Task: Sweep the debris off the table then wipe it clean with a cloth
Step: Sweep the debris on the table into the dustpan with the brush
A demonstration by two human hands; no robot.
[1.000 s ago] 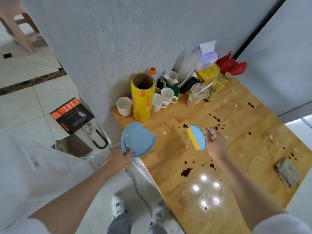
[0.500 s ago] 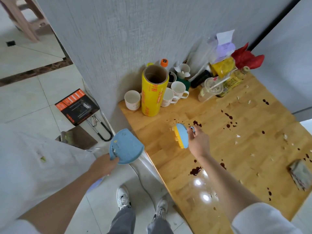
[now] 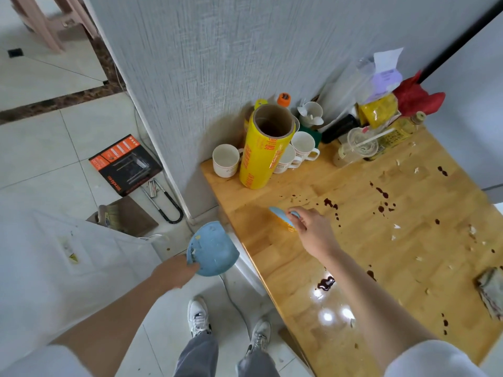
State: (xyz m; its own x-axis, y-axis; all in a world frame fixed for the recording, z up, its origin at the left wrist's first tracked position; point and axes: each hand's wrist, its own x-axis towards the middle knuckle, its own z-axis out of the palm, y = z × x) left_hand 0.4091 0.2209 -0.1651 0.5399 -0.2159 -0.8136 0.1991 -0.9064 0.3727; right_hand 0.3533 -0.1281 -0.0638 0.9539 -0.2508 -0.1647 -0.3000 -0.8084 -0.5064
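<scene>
Two hands: both at work, one on each tool.
Right hand (image 3: 313, 235): over the left part of the light wooden table (image 3: 394, 268), fingers curled round the handle of a small blue-backed brush with yellow bristles (image 3: 281, 218).
Brush: tilted, bristles down on the wood, just in front of the tall yellow roll of cling film (image 3: 265, 153).
Left hand (image 3: 174, 273): off the table's left edge, above the floor, gripping the round blue plastic dustpan (image 3: 213, 250) at its near rim.
Dustpan: held just beside the table edge, apart from the brush; a few pale scraps lie inside it.
Debris: pale crumbs (image 3: 396, 227) scattered over the right half of the table, well apart from the brush.
Stains: dark brown spots (image 3: 382, 193) and a small puddle (image 3: 325, 282) near the right forearm.
Cloth: a crumpled greyish rag (image 3: 491, 292) on the table's right edge, far from both hands.
Back corner: white mugs (image 3: 226, 160), a clear plastic cup with a straw (image 3: 359, 145), bottles and bags against the grey wall.
Floor: an orange-and-black box (image 3: 125, 164) on the tiles.
</scene>
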